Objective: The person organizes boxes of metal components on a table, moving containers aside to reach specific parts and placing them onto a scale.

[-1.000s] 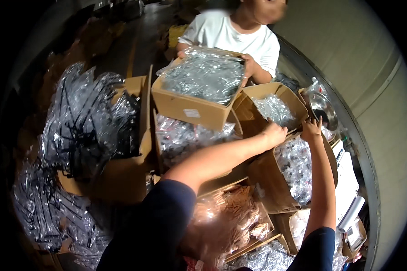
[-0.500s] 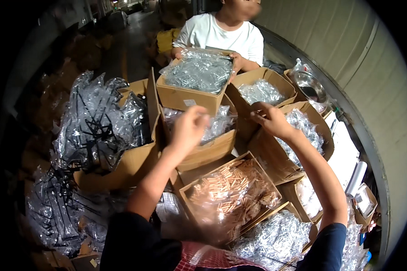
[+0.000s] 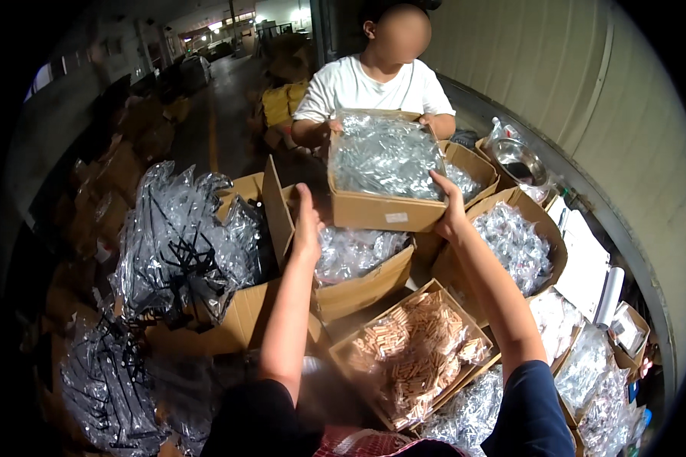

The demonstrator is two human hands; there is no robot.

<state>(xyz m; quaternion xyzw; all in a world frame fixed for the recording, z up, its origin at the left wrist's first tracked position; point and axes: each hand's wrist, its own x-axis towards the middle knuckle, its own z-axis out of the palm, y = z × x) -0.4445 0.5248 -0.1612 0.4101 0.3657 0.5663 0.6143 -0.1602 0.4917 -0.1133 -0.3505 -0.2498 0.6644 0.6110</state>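
A cardboard box (image 3: 362, 209) full of clear plastic bags of small metal parts (image 3: 389, 160) is held up in front of me by a person in a white shirt (image 3: 392, 87). My right hand (image 3: 450, 207) grips its near right corner, thumb along the side rim. Left of the box, apart from it, my left hand (image 3: 308, 228) is held upright with its fingers stretched and nothing in it. It is close to the raised flap (image 3: 277, 212) of a box of bagged black parts. Below the held box stands another open box (image 3: 366, 288) with clear bags inside.
Nearest me lies a shallow box of copper-coloured pins (image 3: 411, 343). Bagged black rods (image 3: 179, 244) pile up on the left. To the right are a box of bagged silver parts (image 3: 514, 247), a metal bowl (image 3: 537, 174) and a white roll (image 3: 608, 297). A wall runs along the right.
The held box has shifted right and toward me, with the other person's hands on it. My right hand has come onto its corner. My left hand has opened, fingers now extended.
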